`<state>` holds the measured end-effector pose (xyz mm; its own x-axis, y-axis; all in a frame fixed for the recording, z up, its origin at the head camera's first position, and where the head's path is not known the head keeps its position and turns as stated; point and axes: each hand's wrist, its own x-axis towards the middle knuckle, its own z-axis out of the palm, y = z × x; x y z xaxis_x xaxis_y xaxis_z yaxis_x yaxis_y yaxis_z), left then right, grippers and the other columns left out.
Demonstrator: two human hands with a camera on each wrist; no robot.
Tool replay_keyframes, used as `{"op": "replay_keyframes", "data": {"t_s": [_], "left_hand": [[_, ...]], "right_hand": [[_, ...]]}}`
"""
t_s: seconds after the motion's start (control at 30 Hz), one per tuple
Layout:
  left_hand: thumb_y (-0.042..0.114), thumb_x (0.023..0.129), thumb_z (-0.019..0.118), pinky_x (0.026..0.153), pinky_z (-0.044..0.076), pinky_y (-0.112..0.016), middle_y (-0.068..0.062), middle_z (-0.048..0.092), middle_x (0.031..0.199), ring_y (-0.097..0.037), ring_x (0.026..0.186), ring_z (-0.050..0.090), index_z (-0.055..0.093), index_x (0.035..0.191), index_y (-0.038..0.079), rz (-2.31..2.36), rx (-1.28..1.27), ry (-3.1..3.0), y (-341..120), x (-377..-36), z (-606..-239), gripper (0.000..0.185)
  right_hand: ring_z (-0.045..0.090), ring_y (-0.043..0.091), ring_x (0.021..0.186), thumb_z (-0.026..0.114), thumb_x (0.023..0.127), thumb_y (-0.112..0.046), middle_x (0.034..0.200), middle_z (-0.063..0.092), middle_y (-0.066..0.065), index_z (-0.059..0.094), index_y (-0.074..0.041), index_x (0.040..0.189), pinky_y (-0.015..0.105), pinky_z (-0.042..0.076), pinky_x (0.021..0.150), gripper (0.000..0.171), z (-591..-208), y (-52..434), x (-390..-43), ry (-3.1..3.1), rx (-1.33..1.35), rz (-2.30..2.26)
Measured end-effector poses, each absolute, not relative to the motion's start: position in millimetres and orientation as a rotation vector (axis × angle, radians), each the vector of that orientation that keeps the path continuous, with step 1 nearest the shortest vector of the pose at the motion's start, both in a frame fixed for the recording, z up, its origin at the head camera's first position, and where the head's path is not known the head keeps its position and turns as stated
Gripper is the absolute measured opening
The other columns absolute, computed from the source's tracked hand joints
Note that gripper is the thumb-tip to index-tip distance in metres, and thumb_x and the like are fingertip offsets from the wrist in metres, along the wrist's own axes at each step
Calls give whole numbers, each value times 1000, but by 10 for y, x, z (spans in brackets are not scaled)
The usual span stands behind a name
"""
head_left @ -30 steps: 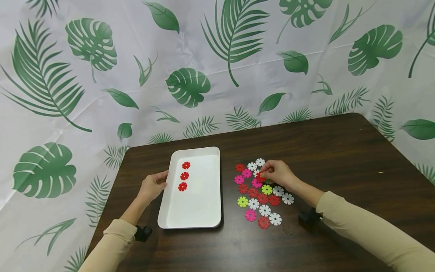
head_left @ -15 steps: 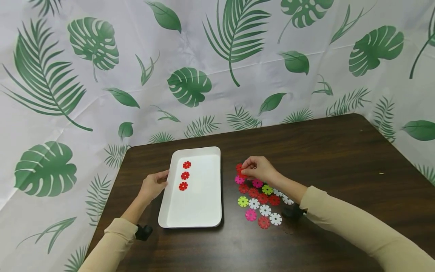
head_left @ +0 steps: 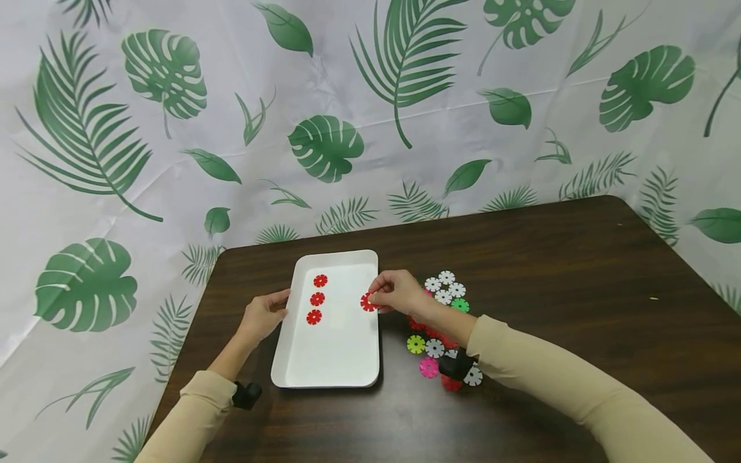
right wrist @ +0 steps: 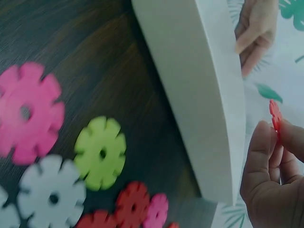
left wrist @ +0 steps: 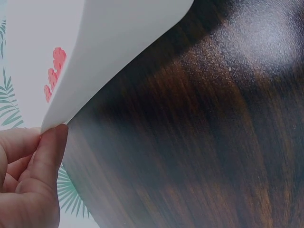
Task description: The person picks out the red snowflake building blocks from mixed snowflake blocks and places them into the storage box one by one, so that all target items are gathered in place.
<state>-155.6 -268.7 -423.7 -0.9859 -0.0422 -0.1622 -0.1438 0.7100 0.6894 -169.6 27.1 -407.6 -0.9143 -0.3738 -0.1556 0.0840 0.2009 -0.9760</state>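
Well, left hand (head_left: 262, 321) pinches tray (head_left: 338, 350), right hand (head_left: 402, 295) a red disc (right wrist: 275, 114), nearly edgewise only from that wrist.

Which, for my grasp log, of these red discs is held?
The red disc pinched in the fingers of the right hand, at the tray rim; the other red discs lie in the tray or on the table.

In front of me stretched a dark, wood-grained desk (head_left: 550, 257) with rounded far corners. A white tray (head_left: 332, 354) lay on it, with notched discs (head_left: 434, 348) clustered to its right: white, red, pink, yellow-green and green.
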Motion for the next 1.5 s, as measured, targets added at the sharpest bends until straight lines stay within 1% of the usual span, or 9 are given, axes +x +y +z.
{"op": "replay_keyframes", "data": {"t_s": [0.2, 0.33, 0.47, 0.6, 0.77, 0.9, 1.03, 1.17, 1.5], "left_hand": [[-3, 88, 56, 84, 53, -41, -25, 56, 127, -34, 104, 61, 51, 132, -2, 1140, -141, 2781, -2692, -1571, -4226, 44], [-3, 88, 56, 84, 53, -41, -24, 57, 127, -33, 103, 61, 52, 132, -1, 1140, -145, 2780, -2687, -1569, -4221, 45], [-3, 88, 56, 85, 53, -41, -24, 57, 126, -34, 104, 61, 52, 132, -1, 1145, -140, 2778, -2682, -1566, -4219, 44], [-4, 88, 57, 85, 53, -41, -24, 57, 127, -34, 105, 61, 52, 131, -2, 1157, -137, 2777, -2678, -1560, -4212, 44], [-4, 88, 56, 85, 53, -41, -25, 57, 126, -35, 105, 61, 53, 131, -2, 1157, -137, 2783, -2687, -1560, -4213, 43], [-3, 88, 57, 85, 53, -41, -24, 57, 126, -34, 105, 61, 53, 131, -2, 1155, -138, 2787, -2693, -1562, -4217, 43], [-3, 88, 56, 85, 53, -41, -24, 57, 126, -34, 104, 61, 53, 131, -1, 1149, -148, 2780, -2695, -1563, -4213, 43], [-3, 88, 56, 85, 53, -42, -24, 57, 127, -34, 104, 61, 52, 132, -1, 1145, -150, 2773, -2694, -1562, -4202, 44], [-3, 87, 56, 85, 53, -42, -25, 57, 125, -35, 104, 61, 52, 131, -3, 1161, -124, 2771, -2709, -1570, -4216, 44]], "right_hand": [[60, 12, 62, 67, 82, 1, 72, 60, 7, 63, 1, 86, 33, 58, 63, 6, -4061, 45, -1658, 2100, -328, -1773], [60, 11, 63, 68, 82, 0, 72, 61, 7, 64, 2, 88, 34, 58, 64, 7, -4083, -120, -1645, 2085, -299, -1746], [60, 11, 62, 68, 82, 0, 74, 64, 10, 63, 6, 89, 29, 57, 59, 11, -4132, -282, -1624, 2067, -306, -1735], [57, 10, 56, 69, 80, 1, 68, 63, 7, 63, 6, 86, 25, 55, 55, 10, -4189, -421, -1598, 2064, -298, -1733], [53, 8, 48, 71, 78, 2, 59, 56, 0, 64, 3, 80, 23, 53, 51, 8, -4252, -567, -1569, 2133, -283, -1683], [52, 7, 46, 72, 77, 1, 57, 55, -2, 63, 0, 77, 20, 50, 47, 9, -4303, -669, -1560, 2195, -284, -1616], [51, 8, 45, 72, 77, 0, 55, 55, -2, 63, -2, 74, 16, 44, 42, 10, -4344, -755, -1551, 2256, -310, -1549], [49, 8, 45, 74, 76, -2, 55, 55, -3, 64, -4, 72, 15, 40, 42, 11, -4371, -830, -1549, 2317, -345, -1494], [47, 6, 45, 73, 77, -1, 58, 55, -3, 64, -4, 72, 15, 38, 43, 10, -4408, -975, -1537, 2354, -369, -1421]]}}
